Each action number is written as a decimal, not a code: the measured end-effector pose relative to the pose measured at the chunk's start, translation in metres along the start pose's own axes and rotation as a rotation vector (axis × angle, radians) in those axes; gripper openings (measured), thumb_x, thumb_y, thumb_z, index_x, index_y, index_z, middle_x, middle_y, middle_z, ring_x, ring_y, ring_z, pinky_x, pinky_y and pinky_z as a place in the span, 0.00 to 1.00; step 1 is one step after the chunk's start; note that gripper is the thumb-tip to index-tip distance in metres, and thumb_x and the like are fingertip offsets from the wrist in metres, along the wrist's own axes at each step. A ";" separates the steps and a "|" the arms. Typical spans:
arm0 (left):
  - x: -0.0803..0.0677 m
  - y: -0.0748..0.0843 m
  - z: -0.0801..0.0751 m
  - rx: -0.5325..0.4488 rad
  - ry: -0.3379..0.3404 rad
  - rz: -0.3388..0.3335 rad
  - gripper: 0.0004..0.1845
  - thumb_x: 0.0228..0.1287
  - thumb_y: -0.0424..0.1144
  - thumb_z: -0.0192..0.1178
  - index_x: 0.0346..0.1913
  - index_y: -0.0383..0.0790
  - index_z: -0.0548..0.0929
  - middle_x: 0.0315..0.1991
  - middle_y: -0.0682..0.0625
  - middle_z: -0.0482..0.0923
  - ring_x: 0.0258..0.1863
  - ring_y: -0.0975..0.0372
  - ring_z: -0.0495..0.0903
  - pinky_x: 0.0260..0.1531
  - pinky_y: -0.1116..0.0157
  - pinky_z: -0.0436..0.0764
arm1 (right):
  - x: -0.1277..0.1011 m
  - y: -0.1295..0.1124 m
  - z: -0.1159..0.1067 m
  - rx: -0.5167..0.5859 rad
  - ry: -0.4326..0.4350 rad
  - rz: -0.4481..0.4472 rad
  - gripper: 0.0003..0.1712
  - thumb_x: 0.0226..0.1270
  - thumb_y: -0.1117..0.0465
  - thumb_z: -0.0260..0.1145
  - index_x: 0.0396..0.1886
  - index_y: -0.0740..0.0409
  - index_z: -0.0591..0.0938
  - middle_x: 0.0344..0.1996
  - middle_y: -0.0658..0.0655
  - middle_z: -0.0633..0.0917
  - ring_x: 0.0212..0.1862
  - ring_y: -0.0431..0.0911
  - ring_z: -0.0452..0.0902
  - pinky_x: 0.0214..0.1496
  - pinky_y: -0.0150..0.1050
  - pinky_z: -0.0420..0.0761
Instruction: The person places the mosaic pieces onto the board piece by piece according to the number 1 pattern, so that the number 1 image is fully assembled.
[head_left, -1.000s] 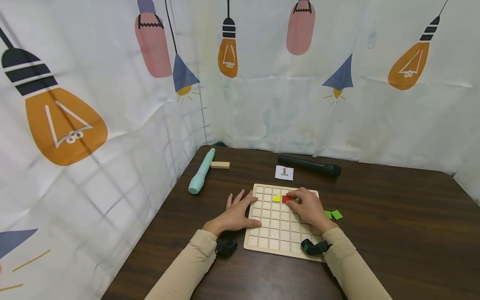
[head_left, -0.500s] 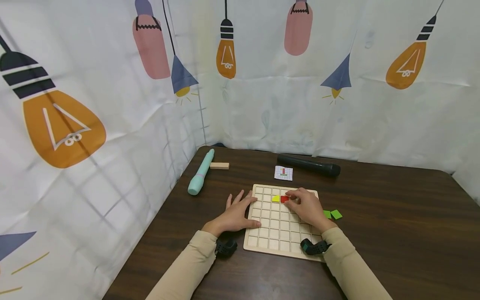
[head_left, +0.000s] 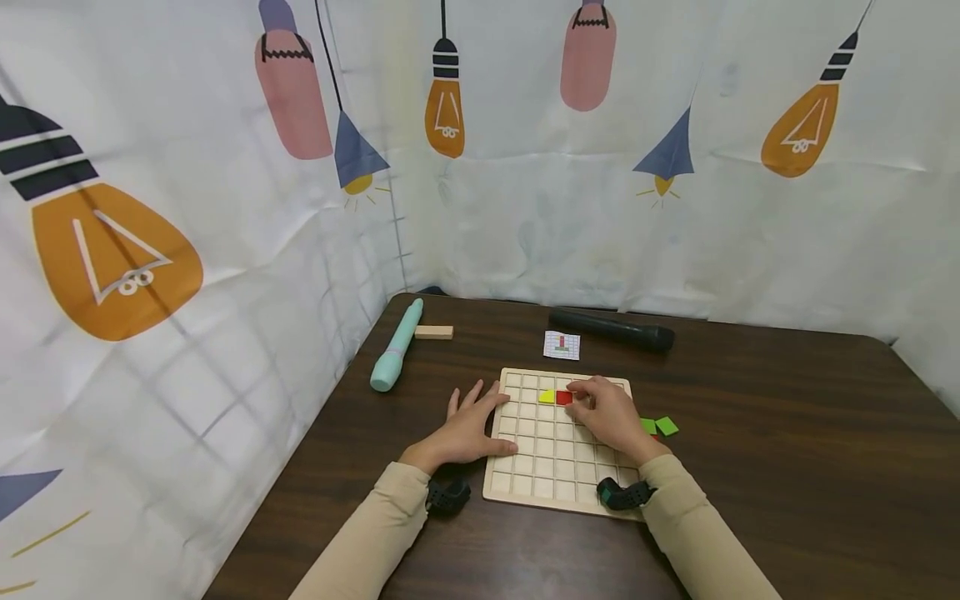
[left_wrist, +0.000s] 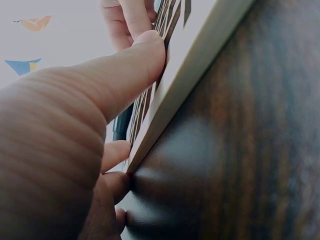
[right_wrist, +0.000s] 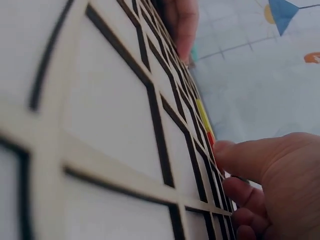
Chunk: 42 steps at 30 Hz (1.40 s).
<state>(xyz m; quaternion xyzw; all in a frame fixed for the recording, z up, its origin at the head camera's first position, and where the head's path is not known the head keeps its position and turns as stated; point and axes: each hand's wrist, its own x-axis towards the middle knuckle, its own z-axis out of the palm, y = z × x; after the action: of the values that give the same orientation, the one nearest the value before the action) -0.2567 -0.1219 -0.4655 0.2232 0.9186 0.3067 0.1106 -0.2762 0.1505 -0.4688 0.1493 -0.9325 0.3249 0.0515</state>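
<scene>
A pale wooden grid board (head_left: 523,487) lies on the dark table. On it, toward the far side, a yellow tile (head_left: 547,397) with a slanted side sits beside a red tile (head_left: 563,398). My right hand (head_left: 611,417) pinches the red tile near its right end; in the right wrist view the thumb (right_wrist: 235,152) is at the red piece. My left hand (head_left: 461,433) rests on the board's left edge, fingers spread, with the thumb (left_wrist: 135,65) lying over the rim. My right hand covers part of the board's right side.
Green tiles (head_left: 667,427) lie right of the board, a bit of red beside them. Behind it are a small card (head_left: 562,345) with a coloured grid pattern and a black microphone (head_left: 611,330). A mint-green microphone-shaped object (head_left: 397,346) and a wooden block (head_left: 434,332) are at the far left.
The red tile has shifted left, closing the gap to the yellow tile, with my right fingers following it. My left hand stays at the board's edge. The head view has turned slightly right.
</scene>
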 end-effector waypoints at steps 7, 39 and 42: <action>-0.005 -0.005 -0.003 -0.015 0.011 -0.016 0.44 0.58 0.55 0.69 0.73 0.43 0.64 0.78 0.44 0.47 0.77 0.48 0.36 0.69 0.41 0.27 | -0.011 -0.007 -0.013 0.022 -0.042 -0.030 0.20 0.65 0.56 0.70 0.54 0.57 0.84 0.47 0.54 0.84 0.42 0.47 0.78 0.43 0.44 0.80; -0.001 -0.004 -0.004 -0.001 -0.014 0.006 0.44 0.59 0.57 0.67 0.74 0.44 0.62 0.78 0.45 0.44 0.78 0.50 0.34 0.69 0.42 0.24 | -0.094 0.049 -0.072 0.006 -0.054 0.096 0.09 0.62 0.55 0.72 0.41 0.50 0.86 0.34 0.46 0.84 0.32 0.39 0.76 0.32 0.34 0.78; -0.001 -0.003 -0.003 -0.010 -0.011 0.010 0.44 0.59 0.57 0.68 0.74 0.44 0.62 0.78 0.45 0.44 0.77 0.49 0.34 0.69 0.42 0.24 | -0.095 0.050 -0.074 0.020 -0.100 0.085 0.11 0.60 0.54 0.73 0.41 0.51 0.86 0.33 0.45 0.84 0.32 0.37 0.76 0.32 0.33 0.78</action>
<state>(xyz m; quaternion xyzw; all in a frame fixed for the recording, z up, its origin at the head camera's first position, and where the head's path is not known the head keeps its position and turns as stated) -0.2577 -0.1257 -0.4646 0.2290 0.9153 0.3108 0.1151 -0.2012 0.2564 -0.4588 0.1261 -0.9360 0.3284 -0.0102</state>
